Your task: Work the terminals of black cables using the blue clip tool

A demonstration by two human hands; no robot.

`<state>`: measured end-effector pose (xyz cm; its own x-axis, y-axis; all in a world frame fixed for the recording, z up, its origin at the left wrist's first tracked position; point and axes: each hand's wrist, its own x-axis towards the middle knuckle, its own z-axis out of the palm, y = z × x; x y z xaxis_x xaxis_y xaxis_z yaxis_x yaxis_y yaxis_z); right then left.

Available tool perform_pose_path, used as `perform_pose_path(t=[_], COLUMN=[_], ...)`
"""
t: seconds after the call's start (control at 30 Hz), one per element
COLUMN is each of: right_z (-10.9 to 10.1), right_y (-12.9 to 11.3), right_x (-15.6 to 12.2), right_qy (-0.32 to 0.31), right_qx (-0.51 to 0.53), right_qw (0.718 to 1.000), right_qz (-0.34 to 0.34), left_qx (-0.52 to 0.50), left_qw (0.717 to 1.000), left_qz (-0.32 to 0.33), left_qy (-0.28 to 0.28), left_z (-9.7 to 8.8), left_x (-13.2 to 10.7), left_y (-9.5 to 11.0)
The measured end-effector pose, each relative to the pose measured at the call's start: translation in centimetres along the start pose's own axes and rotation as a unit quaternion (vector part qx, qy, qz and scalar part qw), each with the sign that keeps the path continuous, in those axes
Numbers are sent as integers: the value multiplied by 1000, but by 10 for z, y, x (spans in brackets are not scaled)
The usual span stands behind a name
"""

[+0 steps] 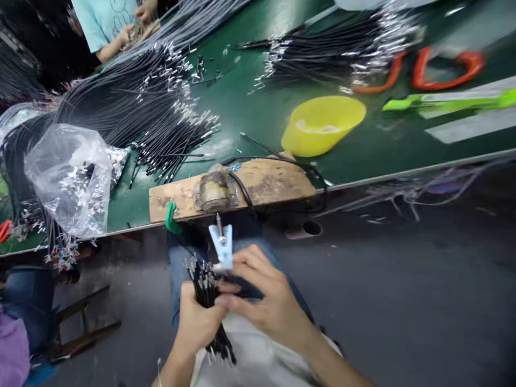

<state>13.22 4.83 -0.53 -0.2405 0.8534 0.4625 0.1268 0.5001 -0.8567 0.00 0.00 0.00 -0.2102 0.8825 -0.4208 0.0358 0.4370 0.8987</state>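
My left hand (199,322) is wrapped round a bundle of short black cables (207,295) with silvery ends, held upright above my lap. My right hand (262,301) is beside the bundle, its thumb and fingers bent together at the bundle's right side; what they pinch is too blurred to make out. Just above its fingertips is a light blue clip (222,244), at the end of a metal rod that sticks out from the wooden board (274,180). Whether the fingers touch the clip I cannot tell.
On the green table (242,107) are long grey cables (116,97), black cables (330,48), a plastic bag (70,177), a yellow cup (322,126), orange-handled scissors (447,70) and a green clamp (171,217). A co-worker's hands (137,24) show across the table; a stool (84,322) stands left.
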Motion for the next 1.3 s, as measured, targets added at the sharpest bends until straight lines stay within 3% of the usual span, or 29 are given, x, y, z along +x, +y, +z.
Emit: perform_pose_path(t=[0.13,0.37,0.6,0.77,0.83,1.03,1.13,1.23,1.3], right_z=[11,24,25,33,30,16,18,22,23], right_y=[2,8,23,35,36,23,18,16,18], right_x=[3,-3,-12,-21,-19,-5,-4,-6,-7], right_qy=[46,152,88,43,41,33,79,167,188], right_qx=[28,56,205,355,388,283,227,75,-14], right_qw=[998,986,969,911,895,941,956,982,981], right_qz=[14,47,104,207,218,184,165,45,-50], left_qx=[-12,-114,-180,-188,-178,-169,-161,-146,-146], left_qw=[999,993,982,980,981,983,984,986,987], left_qz=[-2,-26,-45,-71,-76,-75,-60,-42,-40], left_qy=[31,15,23,7,0,8,46,67,61], left_z=[7,18,22,20,20,19,22,25,26], left_x=[3,3,5,7,7,3,1,0,1], left_y=[-5,-9,-9,-5,-4,-4,-5,-6,-6])
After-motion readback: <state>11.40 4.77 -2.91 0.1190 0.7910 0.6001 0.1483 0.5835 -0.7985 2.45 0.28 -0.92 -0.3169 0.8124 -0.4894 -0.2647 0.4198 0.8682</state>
